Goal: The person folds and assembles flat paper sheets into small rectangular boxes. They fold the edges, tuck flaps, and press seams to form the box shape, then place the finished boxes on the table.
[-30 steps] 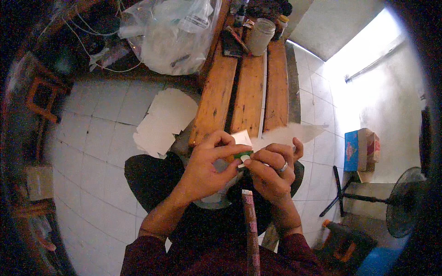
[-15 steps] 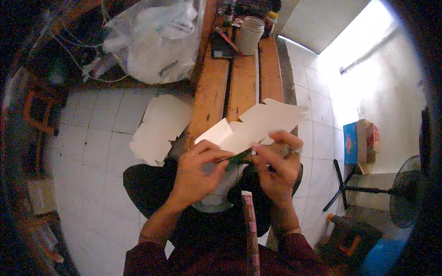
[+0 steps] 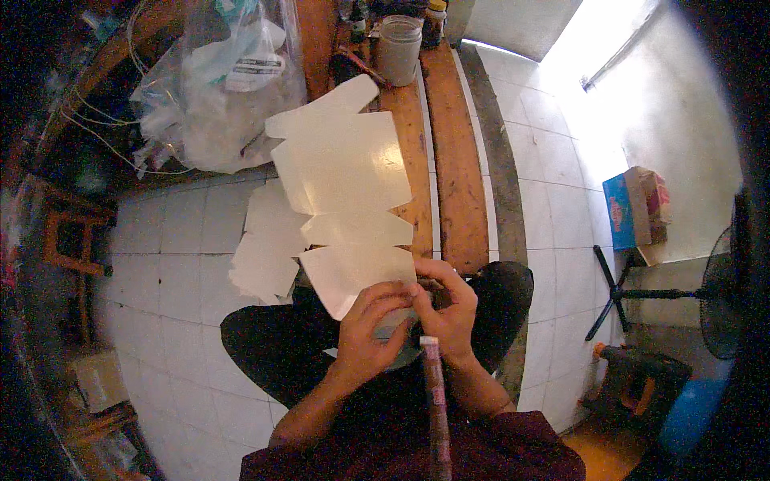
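A white die-cut cardboard box blank (image 3: pixel 345 168) stretches away from me over the wooden bench, its glossy panels, notches and fold lines showing. At its near right corner my right hand (image 3: pixel 447 309) has thumb and fingers pinched on the edge. Close beside it, my left hand (image 3: pixel 373 325) is closed with bent fingers on the near panel's lower edge. The two hands' fingertips nearly meet there. Whatever small thing may lie between them is hidden. Another pale cardboard blank (image 3: pixel 265 232) lies lower down, left of the bench and partly covered by the held one.
The slatted wooden bench (image 3: pixel 453 160) carries a cloudy jar (image 3: pixel 399 52) and small bottles (image 3: pixel 434 22) at its far end. A clear plastic bag (image 3: pixel 233 112) sits far left. On the right stand a fan (image 3: pixel 718 293) and a blue-sided carton (image 3: pixel 634 208). A patterned strip (image 3: pixel 435 401) hangs before me.
The held blank has turned from slanting rightward to pointing away from me, its panels more spread to view. Both hands have drawn closer together. The green thing between them no longer shows.
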The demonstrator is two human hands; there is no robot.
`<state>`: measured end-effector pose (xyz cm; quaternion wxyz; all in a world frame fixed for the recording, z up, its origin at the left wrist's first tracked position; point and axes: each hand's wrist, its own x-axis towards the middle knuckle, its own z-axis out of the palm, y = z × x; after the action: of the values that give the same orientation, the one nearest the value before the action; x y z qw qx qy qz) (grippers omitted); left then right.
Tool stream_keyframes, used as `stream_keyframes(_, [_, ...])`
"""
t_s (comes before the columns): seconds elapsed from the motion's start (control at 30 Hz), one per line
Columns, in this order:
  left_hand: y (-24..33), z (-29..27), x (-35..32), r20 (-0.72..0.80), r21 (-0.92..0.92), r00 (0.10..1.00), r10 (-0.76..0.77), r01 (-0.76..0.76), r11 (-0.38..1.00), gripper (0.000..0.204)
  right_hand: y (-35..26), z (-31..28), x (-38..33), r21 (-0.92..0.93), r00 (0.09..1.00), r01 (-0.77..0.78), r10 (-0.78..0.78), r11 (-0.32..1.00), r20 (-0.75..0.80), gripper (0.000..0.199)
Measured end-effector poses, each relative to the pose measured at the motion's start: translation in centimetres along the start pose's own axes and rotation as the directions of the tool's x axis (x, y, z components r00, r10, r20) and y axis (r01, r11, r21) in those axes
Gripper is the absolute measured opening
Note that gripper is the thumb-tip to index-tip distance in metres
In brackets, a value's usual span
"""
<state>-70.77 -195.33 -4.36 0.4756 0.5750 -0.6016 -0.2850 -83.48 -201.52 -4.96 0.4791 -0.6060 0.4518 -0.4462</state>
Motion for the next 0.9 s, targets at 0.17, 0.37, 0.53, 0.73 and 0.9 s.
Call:
stream_keyframes(0.17, [-0.1, 0.1, 1.0, -0.141, -0.501, 0.962, -0.233, 0.134, 0.855, 0.06, -0.1, -0.5, -0.4, -0.151, 0.946, 0.318, -0.324, 0.936, -0.019, 0.023])
stream_keyframes(0.37, [0.6, -1.9, 1.6, -0.248, -0.661, 0.828, -0.503, 0.235, 0.713, 0.051, -1.3, -0.7, -0.3, -0.349, 0.704, 0.703, -0.676, 0.62, 0.217, 0.031])
stream_keyframes(0.53, [0.7, -1.7, 1.2, -0.331, -0.71, 0.731, -0.596, 0.224, 0.668, 0.04, -1.1, 0.0, 0.5, -0.445, 0.685, 0.692, -0.712, 0.569, 0.154, 0.029])
stream_keyframes(0.73, [1.9, -2.0, 1.5, -0.433, -0.341, 0.801, -0.414, 0.28, 0.897, 0.027, -0.9, 0.0, 1.2, -0.406, 0.701, 0.686, -0.699, 0.604, 0.143, 0.029])
stream_keyframes(0.9, [0.0, -3.7, 1.3, -0.303, 0.231, 0.94, -0.158, 0.233, 0.944, 0.023, -1.2, -0.5, 2.1, -0.184, 0.894, 0.446, -0.445, 0.876, 0.05, 0.017])
